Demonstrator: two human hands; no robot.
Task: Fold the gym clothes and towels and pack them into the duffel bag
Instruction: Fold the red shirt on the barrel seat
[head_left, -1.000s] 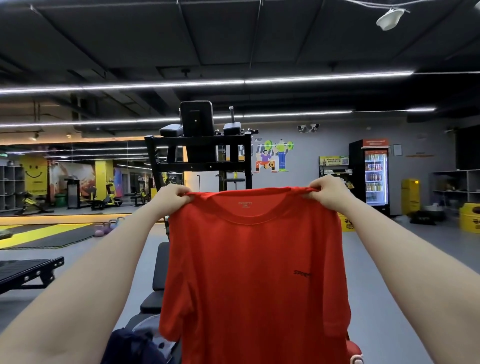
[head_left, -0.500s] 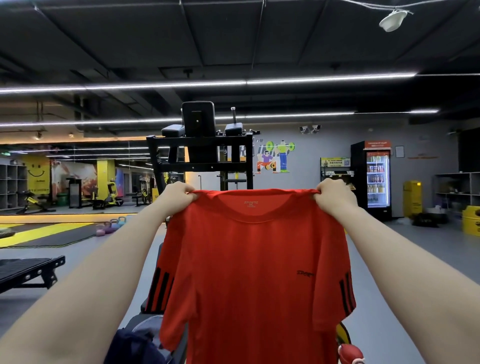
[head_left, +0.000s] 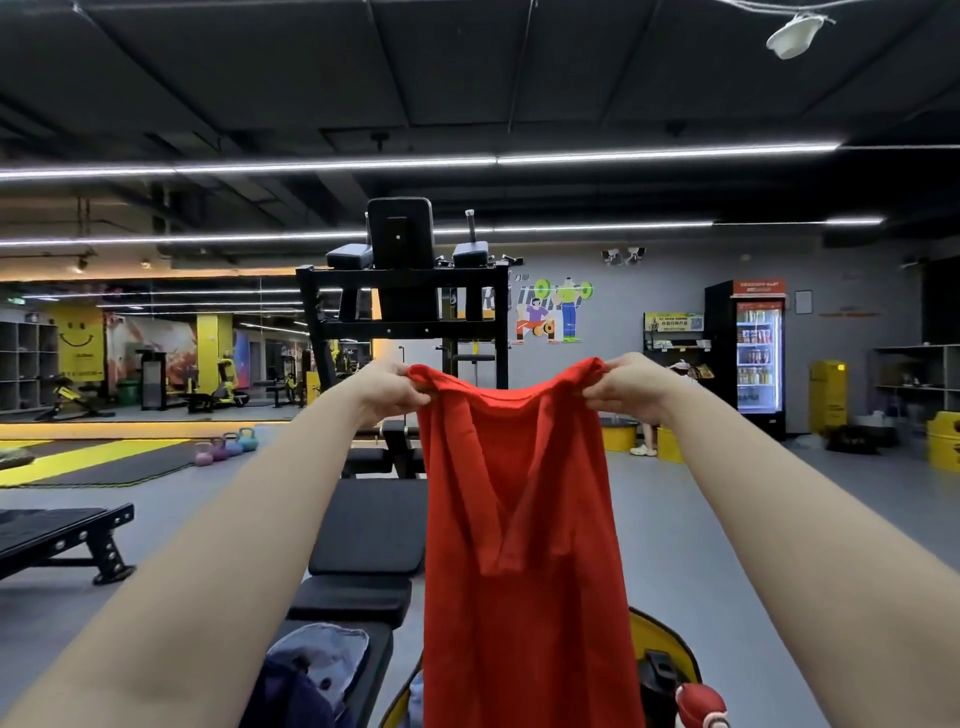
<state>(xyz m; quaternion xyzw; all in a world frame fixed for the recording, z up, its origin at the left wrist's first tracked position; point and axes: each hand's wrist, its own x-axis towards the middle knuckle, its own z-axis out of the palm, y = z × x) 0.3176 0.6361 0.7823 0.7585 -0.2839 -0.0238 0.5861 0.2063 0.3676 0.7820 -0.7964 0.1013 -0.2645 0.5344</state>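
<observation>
Gym clothes come first here: one red short-sleeved sports shirt of thin knit fabric (head_left: 519, 519) hangs in the air in front of the person, held up at its shoulders, its body narrowed into long vertical folds with the sleeves tucked inward and the hem out of view below

Beneath it runs a black padded workout bench (head_left: 371, 530), stretching away from the camera. On the near end of the bench lies a heap of grey and dark blue garments (head_left: 317, 670), unfolded. At the bottom right, partly hidden by the shirt, sits a yellow and black duffel bag (head_left: 662, 644); whether anything is packed inside cannot be told

The left hand (head_left: 387, 387) pinches the left shoulder of the shirt, fingers curled tight round a bunch of cloth. The right hand (head_left: 631, 384) pinches the right shoulder the same way, and the neckline sags between the two

To fold well, I judge both shoulders should be kept level so the side folds hang even, then the shirt lowered flat onto the bench pad and doubled hem to collar before it goes into the bag. Letting one hand drop would likely undo the tucked sleeves
</observation>
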